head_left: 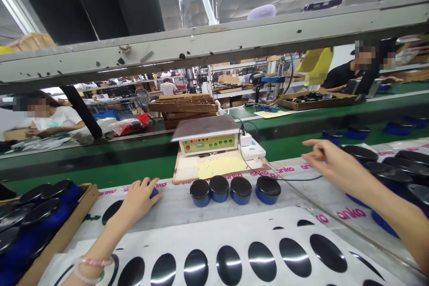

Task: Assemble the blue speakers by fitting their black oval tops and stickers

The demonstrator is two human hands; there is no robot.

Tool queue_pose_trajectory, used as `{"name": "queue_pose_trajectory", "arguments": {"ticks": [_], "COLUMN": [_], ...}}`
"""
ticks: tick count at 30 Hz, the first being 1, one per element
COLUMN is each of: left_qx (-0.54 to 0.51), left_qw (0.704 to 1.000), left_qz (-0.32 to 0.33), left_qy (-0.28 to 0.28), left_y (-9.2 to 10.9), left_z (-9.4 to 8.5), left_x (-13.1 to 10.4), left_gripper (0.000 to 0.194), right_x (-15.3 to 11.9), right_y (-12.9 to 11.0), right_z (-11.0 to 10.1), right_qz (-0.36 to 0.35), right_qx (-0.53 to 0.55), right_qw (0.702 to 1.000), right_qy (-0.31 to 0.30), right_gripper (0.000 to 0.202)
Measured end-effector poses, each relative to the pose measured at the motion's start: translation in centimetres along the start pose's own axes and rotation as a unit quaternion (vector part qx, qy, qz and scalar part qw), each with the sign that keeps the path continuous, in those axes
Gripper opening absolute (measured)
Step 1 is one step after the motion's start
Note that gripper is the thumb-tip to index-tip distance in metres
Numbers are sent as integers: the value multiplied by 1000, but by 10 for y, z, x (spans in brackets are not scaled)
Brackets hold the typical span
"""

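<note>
My left hand (142,199) rests low over the work surface, fingers curled round a small blue piece (154,192), mostly hidden under the palm. Beside that wrist lies a black disc (112,211). My right hand (323,158) is raised at the right, forefinger and thumb apart, with nothing visible in it. Several round blue containers with glossy black tops (241,190) stand in a row between the hands. In front of them, a white sheet (187,234) carries black oval stickers (229,264). More black-topped blue containers (389,174) cluster beneath and beyond my right forearm.
A cardboard box (89,190) of similar containers stands at left. Behind the row sits a control box (209,143) with lit buttons, its cable (298,179) running right. A green conveyor belt (140,161) crosses behind. Co-workers sit beyond, under a metal beam (214,38).
</note>
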State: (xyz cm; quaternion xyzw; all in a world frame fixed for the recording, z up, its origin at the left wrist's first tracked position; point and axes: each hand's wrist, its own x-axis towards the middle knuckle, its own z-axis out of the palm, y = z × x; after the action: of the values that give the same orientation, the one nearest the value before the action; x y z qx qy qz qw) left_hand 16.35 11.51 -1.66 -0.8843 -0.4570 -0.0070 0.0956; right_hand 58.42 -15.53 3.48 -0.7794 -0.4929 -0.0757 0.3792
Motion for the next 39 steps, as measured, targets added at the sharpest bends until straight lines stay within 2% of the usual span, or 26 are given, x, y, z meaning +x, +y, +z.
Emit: {"name": "queue_pose_trajectory", "arguments": {"ticks": [3,5,8,10,12,14,16,18,21,24,26,28,31,33,35,37,39], "left_qx": [37,53,66,66,31,-45,-114,-143,-142,-139,-135,-130,-126,-128,-137,-156,-186], "left_qw": [999,997,996,995,997,995,980,962,944,931,931,935,942,946,950,949,943], "left_qz": [-27,-48,-66,-65,-33,54,155,224,290,329,329,320,300,284,267,255,253], "left_qy": [-8,-6,9,38,62,65,58,61,72,77,77,78,85,89,92,98,109], "left_y": [-18,-25,-25,-15,6,35,70,107,159,199,215,221,220,220,223,226,226], "left_z": [4,6,7,7,4,-1,-9,-18,-29,-29,-24,-19,-14,-14,-15,-19,-26], "left_x": [-1,-1,0,3,6,9,11,14,22,31,36,39,41,42,41,38,33], "left_gripper": [45,45,55,63,64,63,63,62,64,73,69,60,55,55,58,65,72], "right_x": [-8,-14,-25,-34,-42,-48,-49,-46,-38,-35,-38,-43,-56,-67,-79,-90,-97], "right_y": [15,22,26,22,12,-3,-21,-36,-53,-60,-59,-51,-24,1,26,46,59], "right_z": [-15,-17,-7,5,20,33,44,53,60,62,56,41,4,-19,-36,-43,-45], "right_qz": [22,26,26,24,14,-3,-23,-37,-46,-46,-38,-13,62,139,199,233,245], "right_qx": [3,2,-5,-11,-12,-3,4,4,1,-7,-22,-50,-119,-181,-222,-239,-236], "right_qw": [999,999,1000,999,997,992,989,989,991,993,994,997,990,962,929,912,911], "right_qy": [33,26,-9,-38,-78,-125,-147,-141,-123,-112,-98,-59,51,151,217,239,232], "right_gripper": [15,15,11,16,21,28,27,24,20,9,10,10,15,21,29,34,34]}}
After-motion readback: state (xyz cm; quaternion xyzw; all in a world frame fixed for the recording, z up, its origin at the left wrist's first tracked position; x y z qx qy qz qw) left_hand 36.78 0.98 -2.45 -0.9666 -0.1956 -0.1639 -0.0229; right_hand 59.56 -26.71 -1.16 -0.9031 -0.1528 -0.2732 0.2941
